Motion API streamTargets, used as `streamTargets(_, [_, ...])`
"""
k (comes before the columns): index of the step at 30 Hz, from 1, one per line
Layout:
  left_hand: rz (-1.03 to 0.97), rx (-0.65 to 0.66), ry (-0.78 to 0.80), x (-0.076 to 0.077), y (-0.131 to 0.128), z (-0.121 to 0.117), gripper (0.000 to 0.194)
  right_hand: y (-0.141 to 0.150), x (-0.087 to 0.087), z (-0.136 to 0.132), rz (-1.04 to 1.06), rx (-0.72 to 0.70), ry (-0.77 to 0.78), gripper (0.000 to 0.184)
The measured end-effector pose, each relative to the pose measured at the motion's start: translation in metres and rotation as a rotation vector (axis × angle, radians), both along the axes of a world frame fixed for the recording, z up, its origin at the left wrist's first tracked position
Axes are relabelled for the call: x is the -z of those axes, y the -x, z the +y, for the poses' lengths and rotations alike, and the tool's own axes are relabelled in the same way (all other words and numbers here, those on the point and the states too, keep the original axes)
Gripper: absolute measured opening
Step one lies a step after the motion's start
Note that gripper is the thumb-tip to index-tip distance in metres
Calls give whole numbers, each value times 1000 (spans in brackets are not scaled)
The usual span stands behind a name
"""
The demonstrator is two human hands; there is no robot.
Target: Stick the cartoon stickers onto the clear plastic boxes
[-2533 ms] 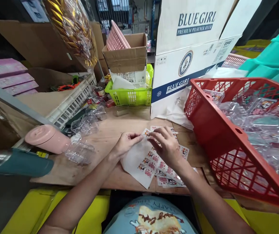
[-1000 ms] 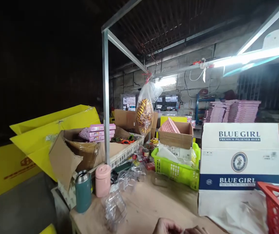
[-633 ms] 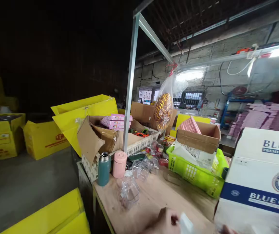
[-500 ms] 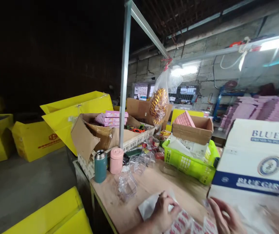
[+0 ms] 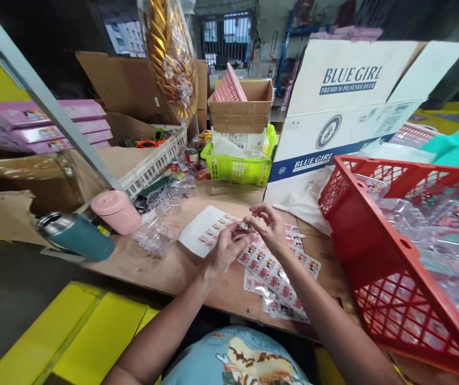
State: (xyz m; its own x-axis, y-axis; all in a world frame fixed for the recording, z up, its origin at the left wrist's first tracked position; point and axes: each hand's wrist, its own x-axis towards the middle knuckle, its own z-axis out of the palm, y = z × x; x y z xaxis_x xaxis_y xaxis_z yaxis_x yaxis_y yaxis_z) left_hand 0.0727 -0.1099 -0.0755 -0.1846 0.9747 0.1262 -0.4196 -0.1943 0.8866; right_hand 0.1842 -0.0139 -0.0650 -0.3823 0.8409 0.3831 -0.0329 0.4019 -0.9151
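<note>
My left hand (image 5: 227, 245) and my right hand (image 5: 270, 227) meet above the table, fingertips almost touching. Thumb and fingers of each are pinched at a small thing between them, too small to make out. Beneath them lie several overlapping sticker sheets (image 5: 271, 266) printed with small red and black figures. A whiter sheet (image 5: 197, 229), with a row of little printed pictures, reaches out to the left of my left hand. Clear plastic boxes (image 5: 155, 235) sit on the table farther left.
At right stands a red basket (image 5: 377, 224) of clear plastic packs. Behind are a white beer carton (image 5: 305, 133) and a lime-green basket (image 5: 235, 170). A teal bottle (image 5: 80, 238) and pink cup (image 5: 116, 211) stand left, near a slanting metal post (image 5: 48, 99).
My view has swung right and downward, bringing the red basket into sight. My hands, apart before, have come together over the sticker sheets.
</note>
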Motion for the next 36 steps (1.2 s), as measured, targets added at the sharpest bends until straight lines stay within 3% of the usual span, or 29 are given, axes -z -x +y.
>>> streamTargets(3, [202, -141, -37, 7, -6, 10, 28, 7, -2, 1, 35, 5, 44, 37])
streamTargets(6, [437, -314, -82, 17, 4, 20, 21, 5, -6, 2, 64, -46, 126, 37])
streamTargets(9, [830, -536, -212, 21, 26, 22, 17, -8, -9, -4, 108, -142, 246, 35])
streamTargets(11, [1133, -624, -333, 19, 41, 21, 20, -14, -8, -14, 200, -170, 414, 36])
streamTargets(13, [1311, -649, -428, 16, 49, 20, 22, -13, -3, -28, 284, -154, 581, 36])
streamTargets(15, [1406, -656, -496, 14, 48, 20, 23, -5, 4, -42, 307, -121, 652, 38])
streamTargets(20, [1554, -528, -547, 2, 47, 3, 32, -5, 8, -54, 260, 25, 554, 29])
streamTargets(22, [1594, -514, -497, -5, 64, -22, 49, -16, 6, -49, 184, 96, 448, 25])
streamTargets(25, [1597, -759, -248, -11, 102, -77, 65, -23, 2, -46, 38, 147, 239, 26])
streamTargets(27, [1598, -954, 9, -7, 128, -109, 73, -11, 1, -55, -32, 47, 116, 36])
streamTargets(29, [1663, -948, 191, 1, 149, -125, 73, 13, 3, -68, -111, -121, -11, 54])
streamTargets(32, [1747, -747, 326, 9, 167, -120, 43, 58, 9, -85, -210, -347, -125, 73])
streamTargets(36, [1529, -714, 516, -2, 175, -88, 36, 95, 21, -89, -222, -445, -110, 85])
